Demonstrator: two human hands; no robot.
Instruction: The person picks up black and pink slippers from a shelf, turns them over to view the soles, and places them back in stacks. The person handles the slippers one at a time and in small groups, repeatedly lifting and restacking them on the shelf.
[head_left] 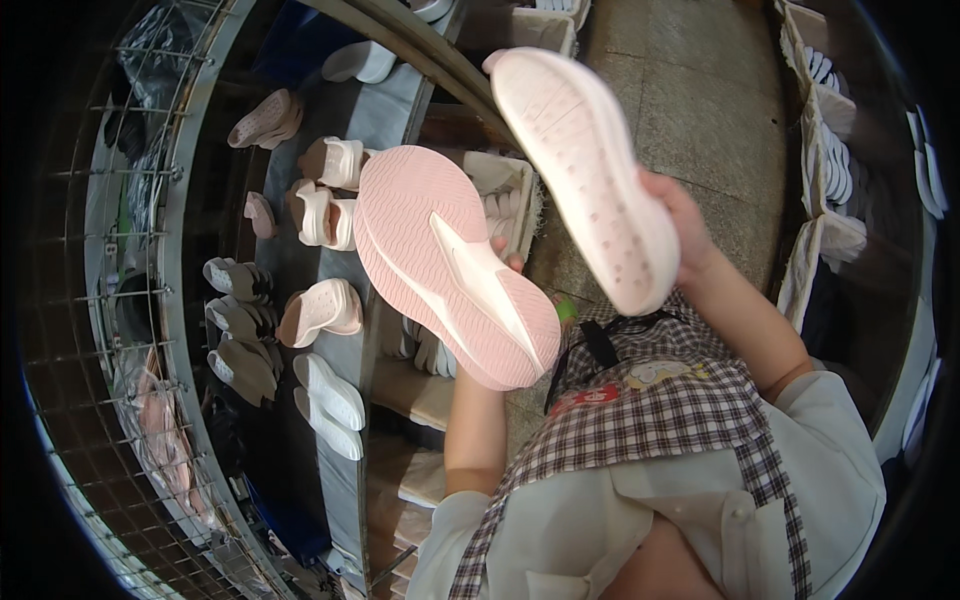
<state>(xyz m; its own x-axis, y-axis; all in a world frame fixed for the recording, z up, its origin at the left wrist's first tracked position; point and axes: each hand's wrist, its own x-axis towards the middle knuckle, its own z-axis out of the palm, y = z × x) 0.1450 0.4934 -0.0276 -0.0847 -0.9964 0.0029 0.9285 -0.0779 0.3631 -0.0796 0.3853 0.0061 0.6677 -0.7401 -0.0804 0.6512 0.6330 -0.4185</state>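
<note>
Pink sole (420, 220): left fingers (515, 261) curled behind; pale sole (585, 170): right fingers (661, 192) closed on its edge, seemingly so faces show.

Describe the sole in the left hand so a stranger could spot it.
From the checked apron, look up and left to the left hand. It holds a pink sole with a whitish strip down its middle. Unlike the paler, dotted sole in the right hand, it turns a wavy tread to the camera.

Pink sole (425, 265) matt, rubbery, ridged; apron (650, 425) woven cloth; mesh frame (172, 230) metal.
</note>
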